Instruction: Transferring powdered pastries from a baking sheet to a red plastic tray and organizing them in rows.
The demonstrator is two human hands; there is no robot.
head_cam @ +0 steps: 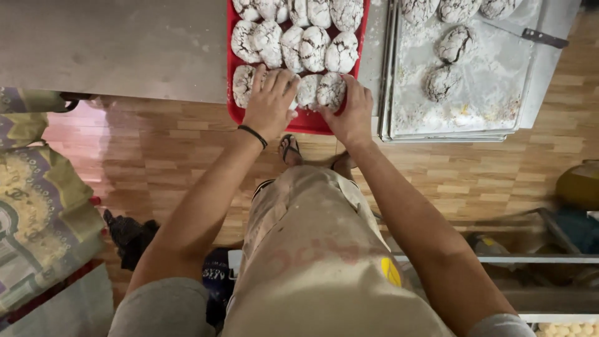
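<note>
A red tray (pixel 231 62) sits at the edge of a steel table (pixel 112 43), packed with rows of dark, cracked cookies dusted in white sugar (pixel 312 47). My left hand (pixel 269 103), with a black band at the wrist, lies over cookies in the nearest row, fingers curled down on one. My right hand (pixel 352 112) is at the tray's near right corner, its fingers pressed against the last cookie (pixel 331 90) of that row. I cannot tell whether either hand grips a cookie or only touches it.
A floured metal baking sheet (pixel 486 93) to the right holds a few more sugared cookies (pixel 454 43) and a scraper (pixel 536 36). Wooden floor below, patterned fabric (pixel 37 206) at left, a metal rack (pixel 536 256) at lower right. My apron (pixel 312 262) hangs in front.
</note>
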